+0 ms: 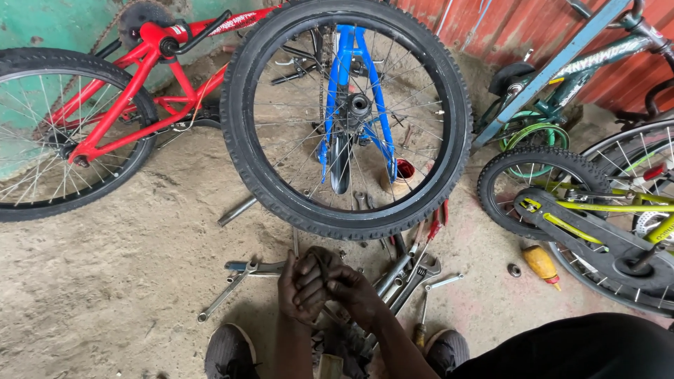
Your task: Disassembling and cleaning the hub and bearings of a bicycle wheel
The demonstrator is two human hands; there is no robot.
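Observation:
Low in the middle of the view, my left hand (298,286) and my right hand (357,293) are pressed together. Both close on a small dark piece (320,257) that sticks up between the fingers; I cannot tell what it is. Just beyond them stands a large spoked wheel with a black knobby tyre (281,196), held in a blue fork (344,77). Spanners and an adjustable wrench (415,275) lie on the dirt floor right of my hands. A long spanner (226,293) lies to the left. My shoes (230,349) show at the bottom edge.
A red bicycle (133,91) lies at the left against a green wall. A small bike with a yellow-green frame (597,207) and a grey-blue bike (554,70) crowd the right. An orange bottle (541,264), a nut (514,269) and a red-topped pot (404,170) sit on the floor.

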